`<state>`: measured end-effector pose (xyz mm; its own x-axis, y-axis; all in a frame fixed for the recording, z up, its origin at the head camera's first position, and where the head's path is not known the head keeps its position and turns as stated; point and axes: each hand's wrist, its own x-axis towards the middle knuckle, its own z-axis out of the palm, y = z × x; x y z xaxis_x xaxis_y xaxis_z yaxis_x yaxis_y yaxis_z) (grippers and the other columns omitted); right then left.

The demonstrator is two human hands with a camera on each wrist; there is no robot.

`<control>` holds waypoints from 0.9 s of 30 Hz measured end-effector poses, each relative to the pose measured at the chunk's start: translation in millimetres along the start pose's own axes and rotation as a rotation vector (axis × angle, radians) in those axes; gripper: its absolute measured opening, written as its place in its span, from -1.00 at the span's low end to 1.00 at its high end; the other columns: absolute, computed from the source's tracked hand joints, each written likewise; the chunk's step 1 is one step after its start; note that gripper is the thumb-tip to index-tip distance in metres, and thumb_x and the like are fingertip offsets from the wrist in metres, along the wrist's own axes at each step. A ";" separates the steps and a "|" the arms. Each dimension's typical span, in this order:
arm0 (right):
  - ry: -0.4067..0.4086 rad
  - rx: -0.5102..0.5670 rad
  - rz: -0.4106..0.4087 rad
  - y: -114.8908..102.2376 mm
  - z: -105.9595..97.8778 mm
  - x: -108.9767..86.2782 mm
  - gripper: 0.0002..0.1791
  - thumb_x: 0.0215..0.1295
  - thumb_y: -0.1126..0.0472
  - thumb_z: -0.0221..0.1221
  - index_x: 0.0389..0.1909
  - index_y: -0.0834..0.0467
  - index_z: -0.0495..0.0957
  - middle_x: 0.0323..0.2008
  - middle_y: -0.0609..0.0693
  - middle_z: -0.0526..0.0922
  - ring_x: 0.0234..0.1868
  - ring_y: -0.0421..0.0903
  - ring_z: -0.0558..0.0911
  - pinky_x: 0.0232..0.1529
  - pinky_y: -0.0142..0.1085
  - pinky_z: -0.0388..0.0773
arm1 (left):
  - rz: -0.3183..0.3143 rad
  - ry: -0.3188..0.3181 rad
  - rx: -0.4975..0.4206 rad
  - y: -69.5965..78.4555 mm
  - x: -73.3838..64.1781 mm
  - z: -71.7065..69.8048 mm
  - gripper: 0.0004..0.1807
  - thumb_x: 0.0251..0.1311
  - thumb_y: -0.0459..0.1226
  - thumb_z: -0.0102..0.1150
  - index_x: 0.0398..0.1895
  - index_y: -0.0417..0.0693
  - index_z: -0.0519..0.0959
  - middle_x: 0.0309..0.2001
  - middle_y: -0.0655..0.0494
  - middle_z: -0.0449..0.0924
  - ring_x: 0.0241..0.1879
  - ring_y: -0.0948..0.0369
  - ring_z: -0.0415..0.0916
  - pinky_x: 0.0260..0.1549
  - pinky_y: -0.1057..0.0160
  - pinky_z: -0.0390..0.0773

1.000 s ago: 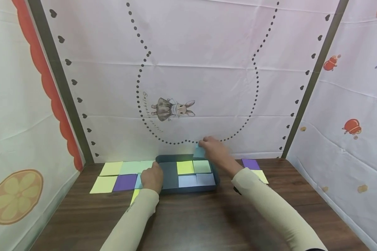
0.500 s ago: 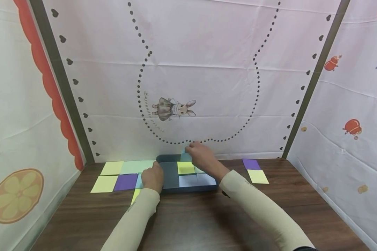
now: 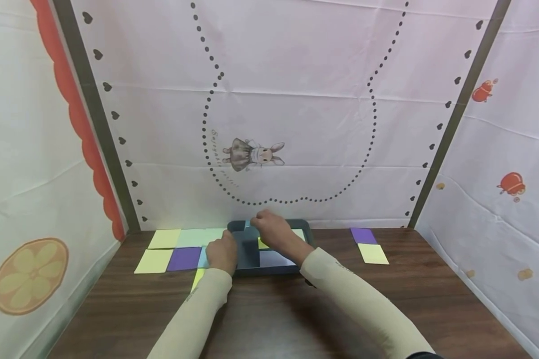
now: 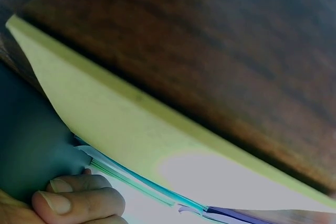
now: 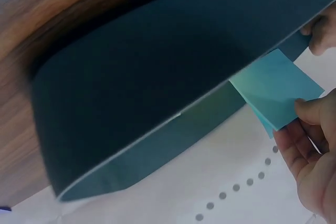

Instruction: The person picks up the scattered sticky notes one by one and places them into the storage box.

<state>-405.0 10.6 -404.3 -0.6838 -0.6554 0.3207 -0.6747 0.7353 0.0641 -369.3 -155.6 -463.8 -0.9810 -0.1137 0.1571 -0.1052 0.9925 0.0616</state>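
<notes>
A dark shallow tray (image 3: 269,270) stands on the table by the back cloth. My right hand (image 3: 274,230) pinches a blue sticky note pad (image 5: 278,85) between thumb and fingers, over the tray's back left part. Curled fingers of my left hand (image 3: 222,253) hold the tray's left edge; in the left wrist view they lie beside stacked pads. Inside the tray, a yellow pad (image 3: 262,243) and pale lilac pads (image 3: 274,259) are partly covered by my right hand and forearm. The tray's left part shows its dark floor.
Left of the tray lie pale yellow pads (image 3: 153,261), mint pads (image 3: 190,238), a purple pad (image 3: 184,259), a blue pad (image 3: 203,259) and a bright yellow one (image 3: 198,277). At right are a purple pad (image 3: 363,235) and a pale yellow pad (image 3: 373,254).
My right hand has carried the blue sticky note pad leftward and lowered it toward the tray's back left part. The left hand stays at the tray's edge. The head view has shifted slightly.
</notes>
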 end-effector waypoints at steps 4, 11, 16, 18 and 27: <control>0.003 -0.014 -0.006 -6.6 4.2 6.6 -0.67 0.55 0.46 0.28 0.16 0.11 0.83 0.04 0.02 0.87 0.09 -0.06 0.76 0.16 -0.24 0.77 | 0.007 0.000 0.005 0.1 1.4 0.4 -0.81 0.61 -0.33 0.20 0.01 -0.35 0.54 -0.44 -0.11 0.67 -0.45 0.06 0.73 -0.27 0.05 0.81; 0.020 -0.068 -0.050 -20.5 11.9 14.8 -0.68 0.53 0.45 0.30 0.11 0.08 0.86 -0.01 0.00 0.88 0.00 -0.08 0.74 0.10 -0.29 0.77 | -0.017 0.051 -0.052 -2.4 7.7 9.7 -0.82 0.63 -0.31 0.16 -0.08 -0.32 0.55 -0.49 -0.12 0.70 -0.43 0.01 0.78 -0.29 0.02 0.81; 0.022 -0.088 -0.050 -27.6 16.4 13.4 -0.66 0.58 0.43 0.25 0.12 0.03 0.86 -0.04 -0.02 0.88 -0.05 -0.11 0.72 0.04 -0.32 0.78 | -0.028 0.099 -0.080 -6.6 23.4 34.8 -0.81 0.58 -0.27 0.19 -0.11 -0.27 0.55 -0.50 -0.11 0.70 -0.46 0.00 0.76 -0.37 0.01 0.78; 0.017 -0.095 -0.046 -29.3 17.4 13.7 -0.66 0.60 0.42 0.24 0.13 0.01 0.86 -0.04 -0.03 0.88 -0.06 -0.11 0.72 0.04 -0.32 0.78 | -0.031 0.100 -0.090 -8.6 31.7 44.8 -0.80 0.59 -0.24 0.18 -0.11 -0.26 0.55 -0.49 -0.10 0.68 -0.46 0.00 0.76 -0.39 0.00 0.77; 0.048 -0.124 -0.034 -28.8 22.5 19.3 -0.64 0.64 0.42 0.19 0.13 0.02 0.87 -0.05 -0.05 0.90 -0.08 -0.14 0.75 0.06 -0.34 0.78 | -0.035 0.025 -0.065 -11.1 41.6 47.1 -0.81 0.63 -0.25 0.15 -0.08 -0.25 0.55 -0.47 -0.11 0.69 -0.45 0.03 0.75 -0.35 0.02 0.77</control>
<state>-405.0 -27.1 -421.2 -0.6449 -0.6735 0.3611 -0.6559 0.7303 0.1908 -416.6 -169.3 -504.3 -0.9724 -0.1506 0.1780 -0.1282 0.9830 0.1313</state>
